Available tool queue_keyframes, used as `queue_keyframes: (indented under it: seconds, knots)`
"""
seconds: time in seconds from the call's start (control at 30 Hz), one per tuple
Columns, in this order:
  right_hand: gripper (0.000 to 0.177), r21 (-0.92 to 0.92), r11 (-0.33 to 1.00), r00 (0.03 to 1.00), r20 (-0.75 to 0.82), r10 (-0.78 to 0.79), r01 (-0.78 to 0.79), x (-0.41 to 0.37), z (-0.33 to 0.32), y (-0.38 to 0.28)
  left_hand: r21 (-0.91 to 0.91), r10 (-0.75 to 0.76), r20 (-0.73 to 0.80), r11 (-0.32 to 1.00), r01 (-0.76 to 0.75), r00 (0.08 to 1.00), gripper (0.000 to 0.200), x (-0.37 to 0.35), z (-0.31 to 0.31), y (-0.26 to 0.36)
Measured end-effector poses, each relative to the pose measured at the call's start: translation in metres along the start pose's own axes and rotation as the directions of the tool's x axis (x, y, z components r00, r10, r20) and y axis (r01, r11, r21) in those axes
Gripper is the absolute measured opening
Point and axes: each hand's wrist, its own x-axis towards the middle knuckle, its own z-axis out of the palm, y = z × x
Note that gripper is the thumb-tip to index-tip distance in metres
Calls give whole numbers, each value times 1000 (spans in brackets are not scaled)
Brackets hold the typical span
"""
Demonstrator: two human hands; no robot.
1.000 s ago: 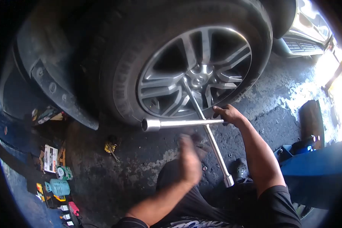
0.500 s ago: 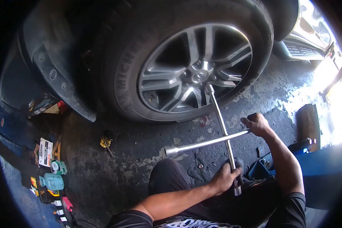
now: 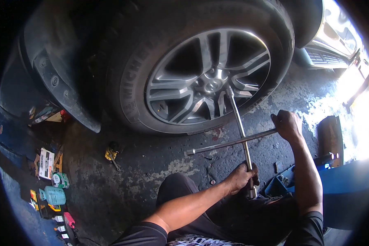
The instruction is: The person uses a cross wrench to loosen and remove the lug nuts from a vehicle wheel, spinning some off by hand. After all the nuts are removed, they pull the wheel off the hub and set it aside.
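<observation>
Cross-shaped wrench (image 3: 244,140) stands out from the wheel (image 3: 211,77), one end meeting the hub (image 3: 212,86) between 3 and 4 o'clock of its centre; cannot tell if it sits on a nut. Directions below taken from where the bars cross.

Right hand (image 3: 289,126) at 2 o'clock: fingers curled round the end of the crossbar, thumb sticking out. Left hand (image 3: 239,178) at 6 o'clock: fingers wrapped round the lower bar, just above its end. Crossbar's free end points between 8 and 9, clear of both hands.

On the dark, patchy floor (image 3: 151,168): small metal ring or nut (image 3: 212,182) at 7 o'clock; blue tray (image 3: 272,189) at 5, near the left hand; yellow-and-black item (image 3: 110,154) near 9, spanner (image 3: 116,165) beside it.
</observation>
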Motion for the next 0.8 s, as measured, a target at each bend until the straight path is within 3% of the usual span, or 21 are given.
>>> queue_keyframes:
  seconds: [0.13, 0.2, 0.23, 0.27, 0.33, 0.43, 0.47, 0.5, 0.53, 0.57, 0.6, 0.63, 0.7, 0.73, 0.77, 0.8]
  knots:
    - [17, 116, 975, 934, -326, -144, 191, -19, -45, -32, -99, -63, 4, 993, 63, 998, 10, 11, -2, 8]
    - [11, 186, 809, 762, -501, -410, 557, -30, -50, -52, -198, -88, 42, 976, 94, 995, 10, 21, -5, 2]
    - [14, 127, 705, 644, -541, -541, 698, -38, -55, -69, -262, -56, 59, 963, 69, 997, 13, 23, -2, 2]
    - [20, 60, 577, 503, -569, -651, 815, -46, -58, -85, -268, -27, 79, 962, 48, 997, 14, 26, 0, 1]
    - [27, 39, 383, 342, -539, -770, 923, -56, -49, -105, -279, 29, 118, 960, 5, 993, 15, 32, 5, -1]
    - [36, -39, 432, 346, -535, -771, 901, -49, -29, -97, -405, 87, 183, 914, -5, 979, 18, 43, 9, 3]
    - [39, -79, 537, 398, -584, -708, 840, -38, -23, -74, -446, 103, 203, 895, -2, 974, 19, 46, 10, 6]
    - [42, -58, 683, 499, -638, -587, 728, -23, -9, -39, -494, -8, 64, 868, 39, 998, 23, 42, 23, 17]
    - [44, 17, 831, 654, -627, -424, 556, -10, 14, 6, -500, 1, 53, 865, 26, 999, 23, 40, 27, 16]
    - [43, 48, 971, 960, -170, -222, 233, -10, 29, 57, -502, 29, 45, 865, -2, 999, 22, 44, 32, 20]
    - [43, -241, 970, 936, 346, 57, 30, -11, 43, 107, -500, 56, 39, 866, -29, 998, 22, 47, 36, 26]
    - [40, -163, 979, 803, 564, 194, -122, -39, 68, 148, -543, 58, 11, 839, -43, 998, 18, 47, 44, 34]
    - [38, -257, 863, 324, 849, 416, -435, -95, 116, 226, -515, 47, -53, 855, -68, 997, 16, 54, 43, 29]
    - [36, -61, 978, 462, 874, 149, -199, -101, 146, 272, -512, 47, -97, 854, -90, 994, 15, 58, 44, 27]
    - [33, 103, 991, 558, 819, -133, 85, -105, 174, 316, -534, 3, -151, 841, -84, 989, 13, 56, 43, 28]
    - [33, 0, 929, 566, 793, -225, 369, -99, 175, 318, -541, 20, -135, 836, -91, 991, 13, 56, 40, 30]
